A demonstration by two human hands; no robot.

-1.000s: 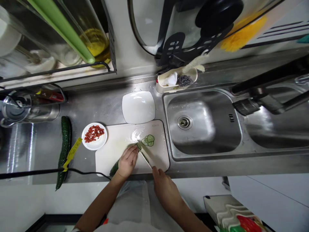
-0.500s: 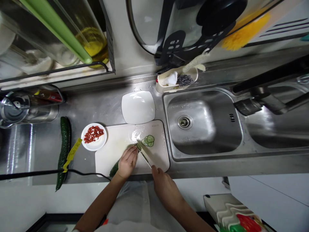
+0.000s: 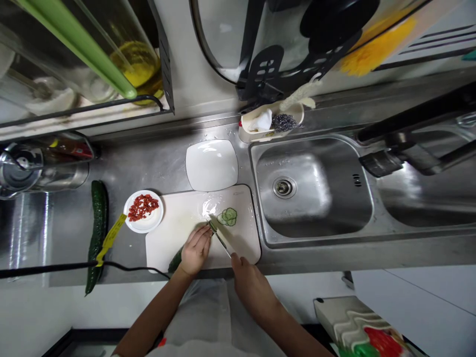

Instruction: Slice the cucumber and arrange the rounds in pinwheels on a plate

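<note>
On the white cutting board [image 3: 167,208] my left hand [image 3: 196,249] is closed over a cucumber [image 3: 175,261], whose dark green end sticks out to the left below the wrist. My fingers hide most of the rest. My right hand [image 3: 253,282] grips a knife [image 3: 221,241] by its handle, which is covered by the fist. The blade slants up and left, right beside my left fingertips, at the cucumber's cut end. Several thin cucumber slices [image 3: 228,216] lie overlapping to the right of the blade.
Behind the board stands a white square plate [image 3: 211,163]. A small white dish [image 3: 144,226] holds red berries, with a whole cucumber [image 3: 98,223] farther left. A black cable [image 3: 130,268] with a yellow tag crosses the front left. The steel sink [image 3: 316,188] is on the right.
Both hands, the knife and the cucumber keep nearly the same places. The knife hand is a touch farther left, and the whole view has shifted slightly.
</note>
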